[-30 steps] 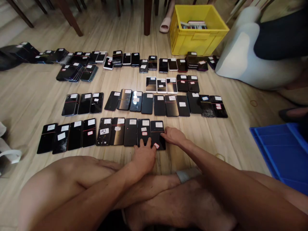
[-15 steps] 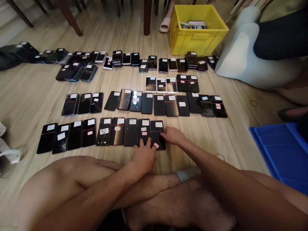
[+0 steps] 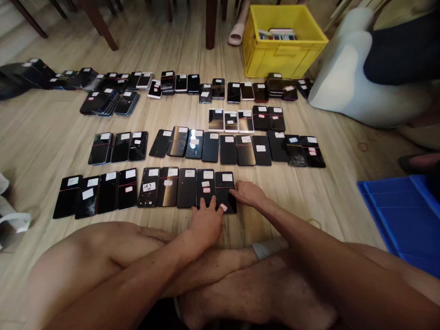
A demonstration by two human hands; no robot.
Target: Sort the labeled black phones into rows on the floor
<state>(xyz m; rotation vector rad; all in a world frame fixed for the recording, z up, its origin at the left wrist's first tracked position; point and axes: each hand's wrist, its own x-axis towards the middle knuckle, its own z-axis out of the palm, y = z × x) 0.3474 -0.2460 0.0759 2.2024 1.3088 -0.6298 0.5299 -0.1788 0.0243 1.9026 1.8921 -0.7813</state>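
In the nearest row, black smartphones with white paper labels lie side by side on the floor. My left hand (image 3: 207,221) is open, its spread fingertips resting on the lower end of a labelled smartphone (image 3: 206,176) and reaching to its neighbour. That neighbour, the row's rightmost smartphone (image 3: 225,192), has a red rubber band round it and a pinkish sticker low down. My right hand (image 3: 250,193) is curled at its right edge, thumb and fingers closed on that side. The fingertips there are partly hidden. To the left is a smartphone with a handwritten label (image 3: 148,187).
Farther rows of smartphones (image 3: 228,150) and stacks (image 3: 98,101) cover the floor ahead. A yellow crate (image 3: 278,59) with items inside stands at the back, beside a pale stool (image 3: 343,87). A blue crate (image 3: 402,215) is at right. Another person's slippered foot (image 3: 236,34) shows behind.
Both hands stay where they were on the near row. The view has shifted very slightly; no phone has visibly moved.
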